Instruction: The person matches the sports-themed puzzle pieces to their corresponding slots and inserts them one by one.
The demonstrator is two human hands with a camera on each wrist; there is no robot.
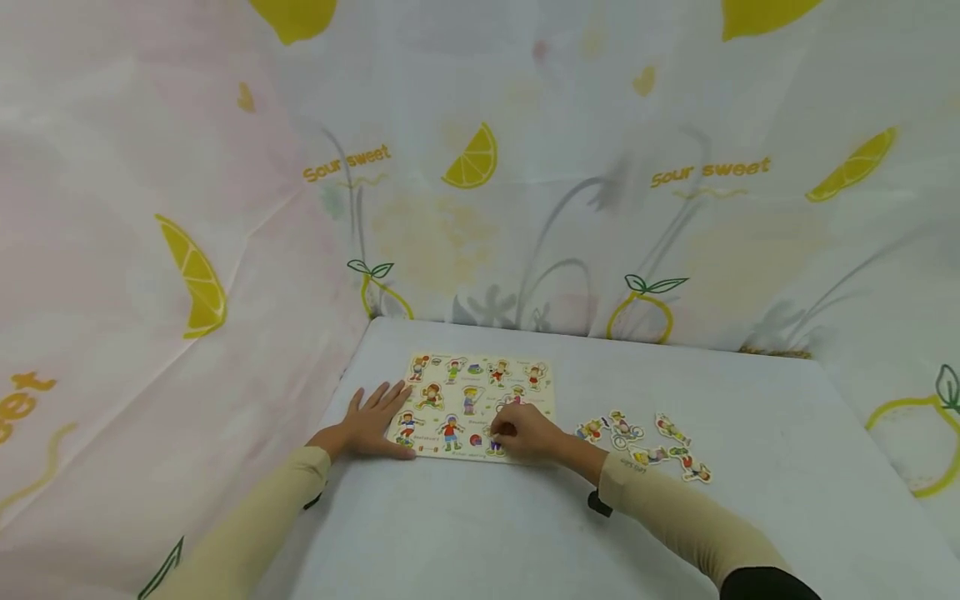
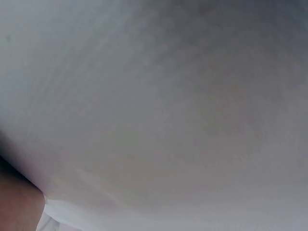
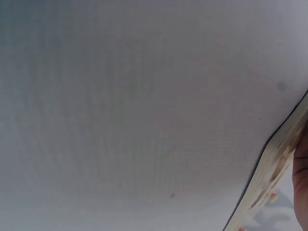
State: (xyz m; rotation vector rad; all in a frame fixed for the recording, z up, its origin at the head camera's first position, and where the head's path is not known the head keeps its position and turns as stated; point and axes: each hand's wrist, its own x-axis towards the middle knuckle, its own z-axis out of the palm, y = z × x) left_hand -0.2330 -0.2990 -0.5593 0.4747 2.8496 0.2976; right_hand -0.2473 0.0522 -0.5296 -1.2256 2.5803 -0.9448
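A cream puzzle board [image 1: 462,423] printed with cartoon children playing sports lies on the table. My left hand [image 1: 372,423] rests at its left edge, fingers spread, thumb along the near corner; a bit of skin shows in the left wrist view's lower corner. Over the board's near right part, my right hand [image 1: 528,432] has its fingers curled and pinches a small figure-shaped puzzle piece [image 1: 495,447], low against the board. The fingers partly cover that piece. In the right wrist view, the board's edge [image 3: 269,166] runs beside part of the hand.
Several loose figure pieces [image 1: 624,430] lie in a group on the white table [image 1: 480,525], right of the board beside my right forearm. Behind and to the left hangs a pale cloth [image 1: 525,225] with lemon prints, meeting the table's far edge.
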